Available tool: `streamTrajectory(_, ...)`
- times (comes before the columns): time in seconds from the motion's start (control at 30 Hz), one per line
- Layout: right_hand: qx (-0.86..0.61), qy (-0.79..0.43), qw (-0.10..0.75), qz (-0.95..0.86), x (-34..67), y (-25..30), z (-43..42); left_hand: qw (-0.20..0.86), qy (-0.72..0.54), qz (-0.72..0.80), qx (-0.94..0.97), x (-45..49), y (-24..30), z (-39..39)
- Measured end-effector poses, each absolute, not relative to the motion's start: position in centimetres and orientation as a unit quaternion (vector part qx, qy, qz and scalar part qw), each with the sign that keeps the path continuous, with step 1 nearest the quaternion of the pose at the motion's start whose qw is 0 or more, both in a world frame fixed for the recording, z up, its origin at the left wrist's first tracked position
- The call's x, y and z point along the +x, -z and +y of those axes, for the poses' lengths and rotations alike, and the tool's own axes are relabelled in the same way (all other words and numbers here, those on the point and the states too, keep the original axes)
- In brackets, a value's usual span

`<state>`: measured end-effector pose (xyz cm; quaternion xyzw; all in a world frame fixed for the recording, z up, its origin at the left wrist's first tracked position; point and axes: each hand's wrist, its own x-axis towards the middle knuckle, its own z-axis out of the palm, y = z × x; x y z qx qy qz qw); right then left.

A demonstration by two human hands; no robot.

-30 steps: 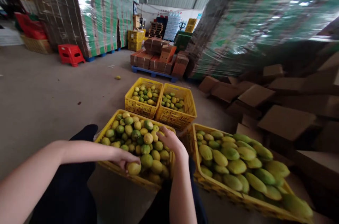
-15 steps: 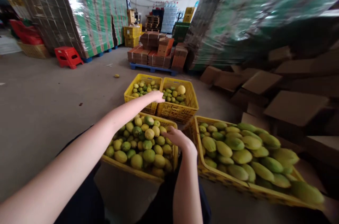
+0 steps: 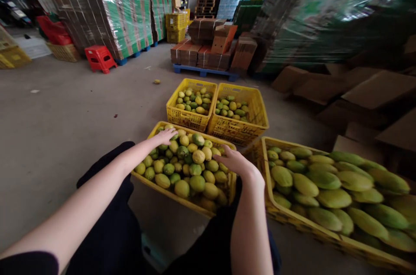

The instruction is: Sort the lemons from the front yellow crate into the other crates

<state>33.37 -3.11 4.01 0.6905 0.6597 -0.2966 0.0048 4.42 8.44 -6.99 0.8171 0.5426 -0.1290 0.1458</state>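
- Midway, by the look of it! Plenty of fruit (image 3: 198,156) across the near crate (image 3: 169,194), with smaller loads in two more just beyond.
- Checking the near crate: packed wall to wall, piled in layers, none of the bottom on show.
- Straight beyond the near crate, into the left crate (image 3: 186,116): a modest load, well below the rim.
- Beyond the near crate's right end, into the right crate (image 3: 237,132): another part load, bunched to one side beside a bare inner wall.
- Counting as done, at a guess, those two part loads; counting as left, the near crate's big heap. Filling or emptying? Impossible to call from a single glance.
- Over to the hands: left hand (image 3: 166,136) open, fingers splayed above the near crate's back left corner, touching or just clear, too close to tell.
- Right hand (image 3: 232,160) open too, thumb apart from fingers, at the near crate's right end. No grip visible in either.
- Now for looks: round to oval, yellow through green, mixed sizes, some with darker blotches.
- Right of the near crate, heaped high in the side crate (image 3: 299,225): long fruit (image 3: 331,198), bigger and greener.
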Motion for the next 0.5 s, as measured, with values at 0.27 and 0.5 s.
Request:
streamTrajectory(0.27,0.677,0.293,0.029,0.674,32.9,-3.1,-3.2,0.175,0.103,0.595,0.777,5.2,8.5,8.3)
streamTrajectory(0.5,0.683,0.296,-0.032,0.667,30.3,-3.2,-3.4,0.332,0.026,0.564,0.756,3.7,6.5,4.6)
